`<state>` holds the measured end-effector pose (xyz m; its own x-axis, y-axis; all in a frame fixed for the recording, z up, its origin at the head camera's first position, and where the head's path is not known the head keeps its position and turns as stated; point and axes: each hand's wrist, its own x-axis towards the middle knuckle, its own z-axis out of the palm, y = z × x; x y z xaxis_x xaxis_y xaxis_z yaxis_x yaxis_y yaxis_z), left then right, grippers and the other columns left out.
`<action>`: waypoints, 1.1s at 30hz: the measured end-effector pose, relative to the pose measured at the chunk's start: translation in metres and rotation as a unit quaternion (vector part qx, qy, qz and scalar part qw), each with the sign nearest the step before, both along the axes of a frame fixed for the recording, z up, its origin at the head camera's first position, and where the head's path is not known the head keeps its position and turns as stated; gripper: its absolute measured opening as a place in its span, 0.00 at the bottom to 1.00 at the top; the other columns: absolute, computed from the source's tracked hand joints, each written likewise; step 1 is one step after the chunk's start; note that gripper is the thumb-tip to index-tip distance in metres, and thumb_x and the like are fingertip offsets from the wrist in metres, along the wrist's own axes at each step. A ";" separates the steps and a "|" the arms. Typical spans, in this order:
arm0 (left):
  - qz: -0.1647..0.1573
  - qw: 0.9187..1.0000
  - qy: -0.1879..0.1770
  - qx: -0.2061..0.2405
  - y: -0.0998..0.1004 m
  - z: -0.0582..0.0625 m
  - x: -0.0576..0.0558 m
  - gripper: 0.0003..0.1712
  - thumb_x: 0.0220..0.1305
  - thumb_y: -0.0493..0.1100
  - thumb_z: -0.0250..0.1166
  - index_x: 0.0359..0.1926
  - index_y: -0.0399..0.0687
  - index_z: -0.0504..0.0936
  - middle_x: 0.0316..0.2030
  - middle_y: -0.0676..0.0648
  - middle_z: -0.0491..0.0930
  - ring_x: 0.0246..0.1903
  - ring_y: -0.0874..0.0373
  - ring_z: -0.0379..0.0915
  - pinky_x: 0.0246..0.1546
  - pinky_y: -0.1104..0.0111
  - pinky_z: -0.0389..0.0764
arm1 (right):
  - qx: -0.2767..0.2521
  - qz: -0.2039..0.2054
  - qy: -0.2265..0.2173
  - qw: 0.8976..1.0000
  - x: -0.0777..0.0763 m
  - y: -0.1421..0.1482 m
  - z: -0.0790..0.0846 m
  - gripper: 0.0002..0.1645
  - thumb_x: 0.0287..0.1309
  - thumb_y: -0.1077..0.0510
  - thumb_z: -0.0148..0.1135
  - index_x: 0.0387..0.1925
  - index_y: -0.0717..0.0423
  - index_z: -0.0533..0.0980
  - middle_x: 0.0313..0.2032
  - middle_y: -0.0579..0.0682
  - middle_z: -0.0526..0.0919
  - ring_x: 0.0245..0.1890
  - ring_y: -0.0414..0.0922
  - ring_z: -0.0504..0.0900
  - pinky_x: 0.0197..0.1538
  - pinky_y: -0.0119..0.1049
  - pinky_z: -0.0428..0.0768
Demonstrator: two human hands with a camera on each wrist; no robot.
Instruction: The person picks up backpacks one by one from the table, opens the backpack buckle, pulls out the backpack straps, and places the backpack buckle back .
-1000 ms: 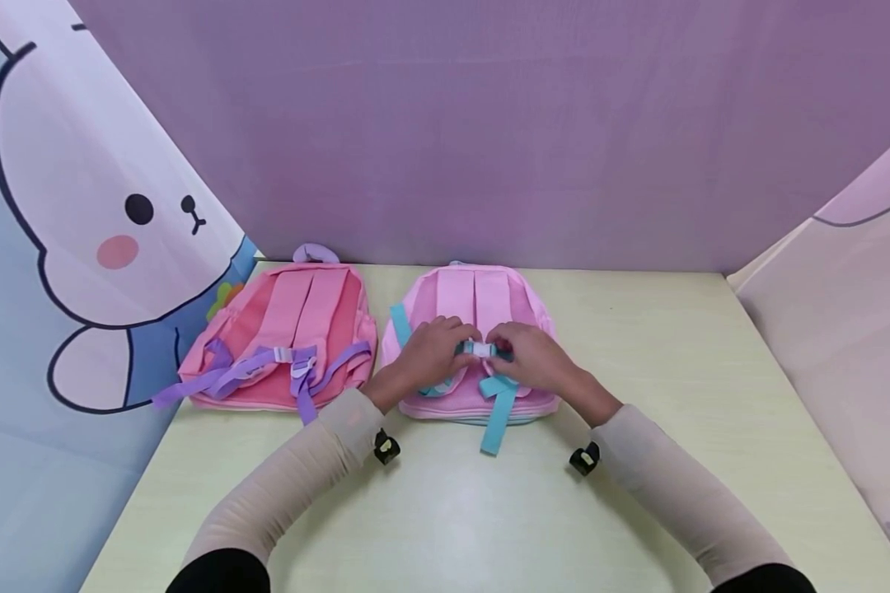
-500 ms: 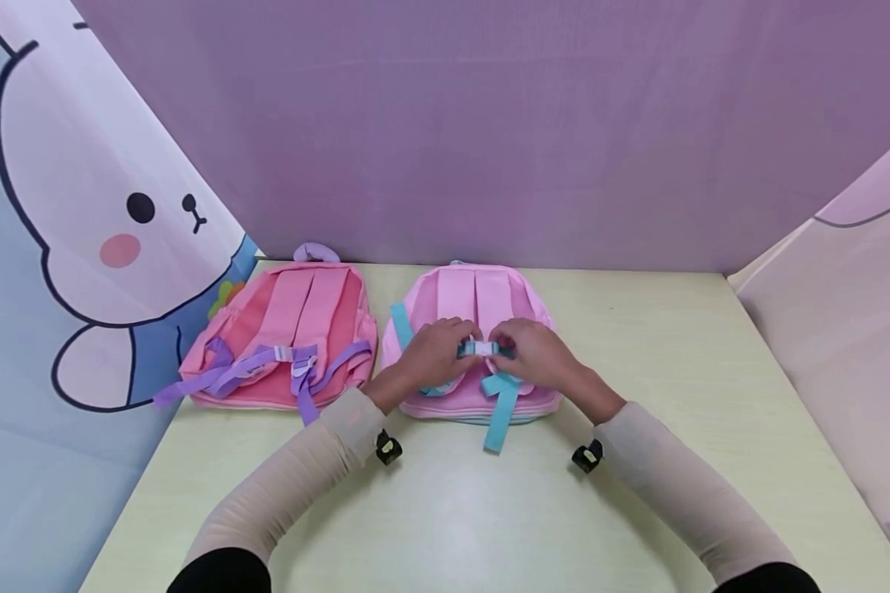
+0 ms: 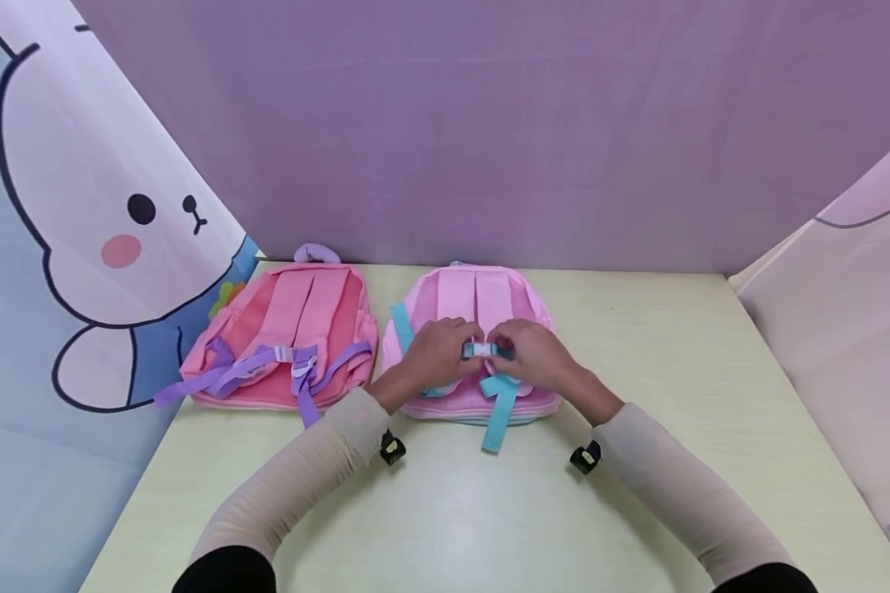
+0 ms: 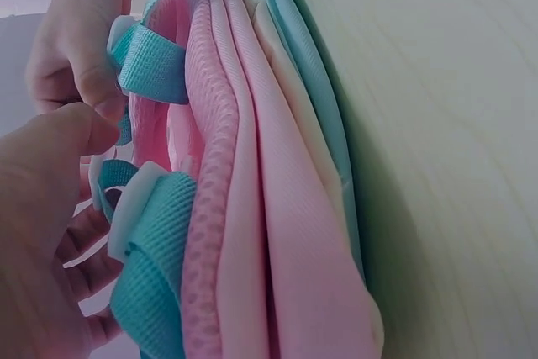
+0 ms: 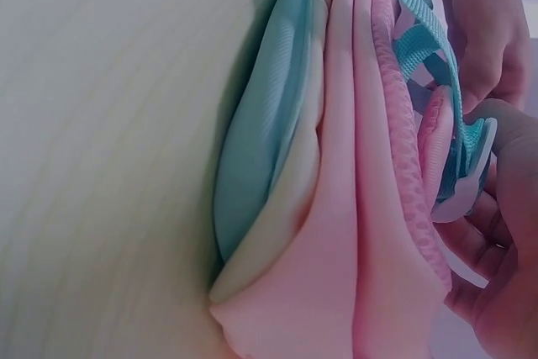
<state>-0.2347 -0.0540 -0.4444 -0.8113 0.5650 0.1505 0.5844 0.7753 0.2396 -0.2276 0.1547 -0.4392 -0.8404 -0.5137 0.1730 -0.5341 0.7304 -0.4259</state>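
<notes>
Pink backpack, strap side up

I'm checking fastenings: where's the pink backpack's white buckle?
In the head view, the white buckle is between the left hand and right hand, over the pink backpack, right of the coral backpack.

From above, the head view looks forward and down over the bench; the wrist views, close and tipped sideways, share the pink backpack, seen from opposite sides.

Light-pink backpack, teal straps, white buckle
</notes>
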 end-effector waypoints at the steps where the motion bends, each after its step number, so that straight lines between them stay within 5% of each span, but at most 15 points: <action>1: -0.001 1.000 0.002 0.001 0.000 0.000 0.000 0.18 0.65 0.57 0.67 0.51 0.56 0.82 0.40 0.53 0.83 0.39 0.58 0.76 0.46 0.61 0.79 | 0.001 0.001 0.000 1.000 0.000 0.000 0.000 0.16 0.57 0.52 0.73 0.46 0.53 0.82 0.36 0.47 0.83 0.38 0.44 0.77 0.45 0.39 0.80; 19: -0.015 1.000 0.006 0.005 0.000 -0.005 -0.006 0.17 0.64 0.56 0.67 0.49 0.57 0.82 0.40 0.53 0.84 0.40 0.57 0.77 0.47 0.60 0.81 | 0.009 -0.004 0.005 1.000 -0.003 0.000 -0.008 0.17 0.58 0.50 0.73 0.46 0.51 0.82 0.37 0.47 0.83 0.38 0.44 0.77 0.46 0.40 0.81; 33: -0.019 0.999 -0.027 0.030 -0.001 -0.009 -0.009 0.17 0.63 0.54 0.68 0.49 0.55 0.82 0.41 0.52 0.83 0.40 0.58 0.76 0.47 0.64 0.80 | 0.027 0.007 0.028 0.999 -0.002 -0.004 -0.009 0.16 0.59 0.51 0.71 0.46 0.53 0.81 0.36 0.47 0.82 0.38 0.44 0.76 0.44 0.39 0.79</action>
<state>-0.2438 -0.0549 -0.4530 -0.7969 0.5873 0.1414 0.5986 0.7361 0.3160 -0.2297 0.1510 -0.4486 -0.8225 -0.5358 0.1908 -0.5668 0.7437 -0.3546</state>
